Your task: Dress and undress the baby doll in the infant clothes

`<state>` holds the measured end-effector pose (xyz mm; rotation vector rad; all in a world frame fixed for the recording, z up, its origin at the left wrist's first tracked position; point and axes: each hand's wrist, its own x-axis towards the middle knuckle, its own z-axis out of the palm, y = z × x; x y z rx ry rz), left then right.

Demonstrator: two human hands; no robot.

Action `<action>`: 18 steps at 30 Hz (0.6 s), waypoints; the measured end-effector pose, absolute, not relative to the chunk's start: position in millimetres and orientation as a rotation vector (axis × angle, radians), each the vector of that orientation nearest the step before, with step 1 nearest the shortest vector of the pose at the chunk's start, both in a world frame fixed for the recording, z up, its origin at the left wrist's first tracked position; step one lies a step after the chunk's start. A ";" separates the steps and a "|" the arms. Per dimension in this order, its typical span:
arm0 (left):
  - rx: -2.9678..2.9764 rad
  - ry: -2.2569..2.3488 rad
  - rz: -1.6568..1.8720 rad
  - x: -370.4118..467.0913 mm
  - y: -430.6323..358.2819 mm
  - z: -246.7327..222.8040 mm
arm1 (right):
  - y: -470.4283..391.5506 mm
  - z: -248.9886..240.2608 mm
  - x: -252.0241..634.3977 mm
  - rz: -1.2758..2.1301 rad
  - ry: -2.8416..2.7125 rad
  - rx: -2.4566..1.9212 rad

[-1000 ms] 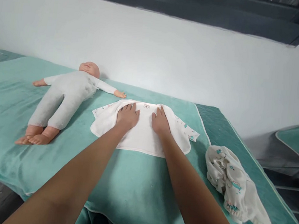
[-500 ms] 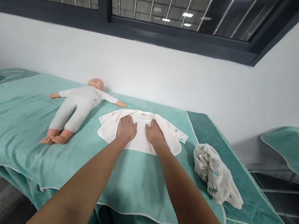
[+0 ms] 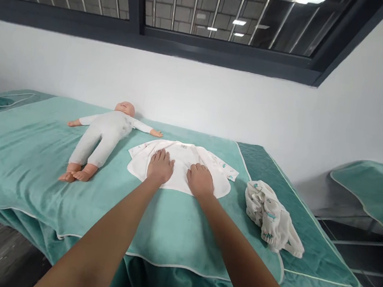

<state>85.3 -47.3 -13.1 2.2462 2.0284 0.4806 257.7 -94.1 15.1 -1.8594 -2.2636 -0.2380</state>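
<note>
A white baby shirt (image 3: 182,161) with printed sleeves lies spread open on the green cover, its neck label towards the wall. My left hand (image 3: 161,166) rests flat on the shirt's left half, fingers extended and pointing away from me. On the right half lies my right hand (image 3: 201,180), palm down, with its fingers somewhat bent; I see no cloth gripped in it. To the left, a baby doll (image 3: 105,127) in a white suit is on its back, arms stretched out and bare feet towards me.
A crumpled white printed baby garment (image 3: 275,217) lies right of the shirt. The green cover (image 3: 181,234) has a pale piped edge at the front. Behind the bed stand a white wall (image 3: 196,98) and a dark-framed window (image 3: 223,50). Another green-covered surface (image 3: 373,182) is at far right.
My right hand has slid slightly nearer to me and its fingers have bent. My left hand has barely moved on the shirt. The view has shifted slightly; the doll lies as before.
</note>
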 end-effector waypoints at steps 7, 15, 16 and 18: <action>2.261 2.040 0.616 84.7 -47.3 -16.4 | -112.7 14.4 269.1 -0.255 -2.338 -1.853; 2.210 2.012 0.820 84.0 -51.1 -14.4 | -90.0 13.1 239.6 -0.110 -2.283 -1.709; 2.211 2.005 0.831 83.7 -50.9 -14.4 | -79.9 10.8 234.6 -0.056 -2.266 -1.731; 2.212 1.993 0.839 83.1 -50.3 -14.5 | -57.1 5.7 227.1 0.047 -2.241 -1.807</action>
